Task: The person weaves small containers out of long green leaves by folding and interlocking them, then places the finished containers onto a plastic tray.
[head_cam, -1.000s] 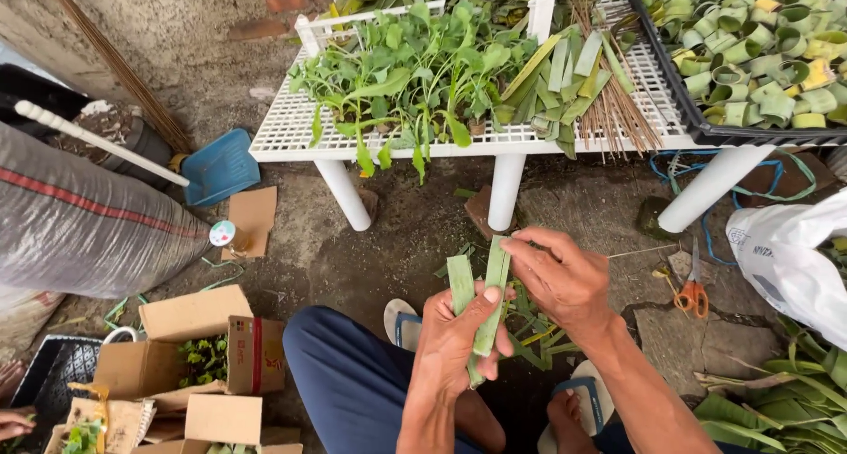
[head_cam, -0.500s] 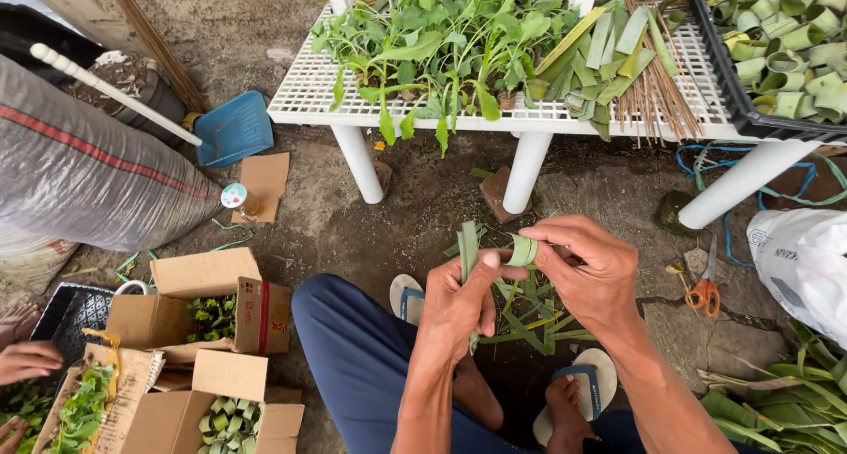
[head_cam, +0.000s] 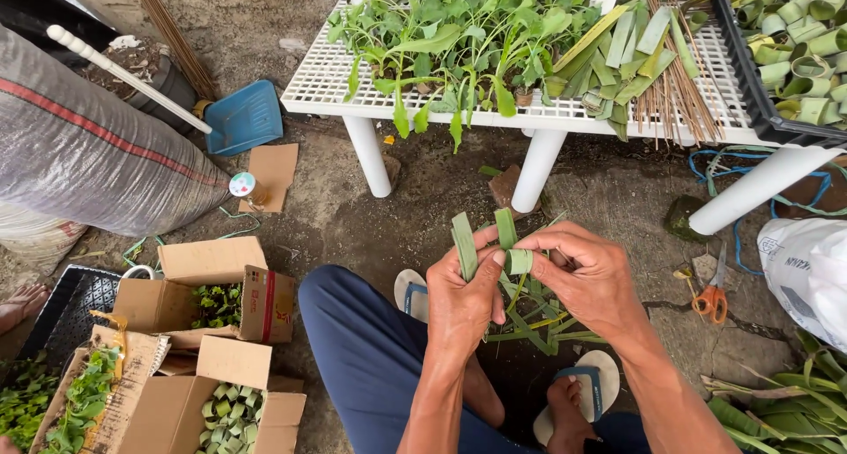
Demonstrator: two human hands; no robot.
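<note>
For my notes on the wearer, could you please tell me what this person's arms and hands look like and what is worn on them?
Both forearms are bare as far as the frame shows: no sleeves in view. The left hand and right hand are bare too, with no gloves, rings, watch or bracelet visible. The arms look lean and sinewy, the knuckles pronounced.

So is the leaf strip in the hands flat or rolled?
Partly rolled: the leaf strip curls into a ring at the right hand; its ends stand straight.
</note>
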